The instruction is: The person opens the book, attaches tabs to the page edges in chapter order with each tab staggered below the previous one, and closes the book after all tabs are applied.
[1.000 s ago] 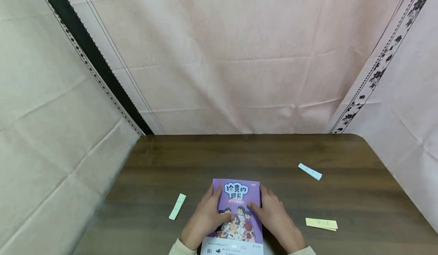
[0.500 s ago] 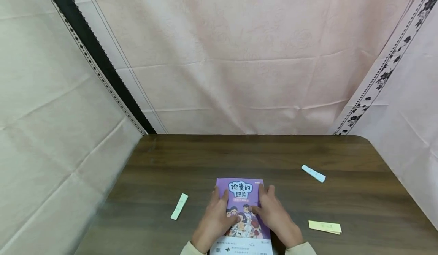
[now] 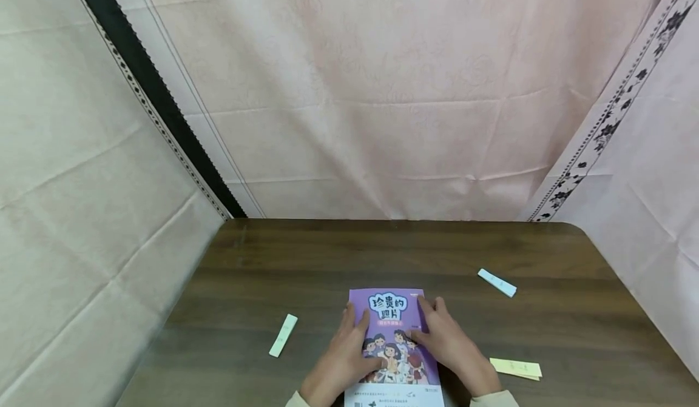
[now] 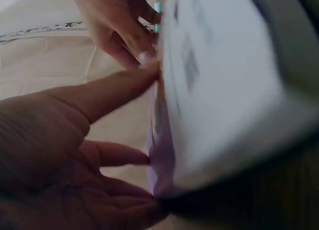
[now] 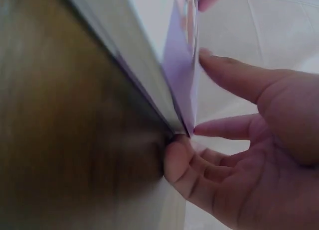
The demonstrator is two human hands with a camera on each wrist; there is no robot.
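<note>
A purple book [image 3: 387,367] with cartoon children on its cover and a white band across its lower part lies in front of me in the head view. My left hand [image 3: 344,358] holds its left side, thumb and index finger on the cover; the left wrist view shows other fingers at the edge. On the opposite side my right hand [image 3: 454,346] grips the book, thumb on top. In the right wrist view, fingers [image 5: 178,160] of that hand curl around the book's edge near a corner. The book's bottom end is cut off in the head view.
A pale green paper strip [image 3: 283,335] lies left of the book. Toward the right are a light blue strip [image 3: 497,282] and yellow strips [image 3: 515,367]. The brown wooden table [image 3: 327,255] ends at hanging pale cloth [image 3: 355,122] behind and on both sides.
Both hands and the book have shifted slightly right in the head view, and the camera has moved a little too. Both hands stay on the book; the paper strips keep their places on the table.
</note>
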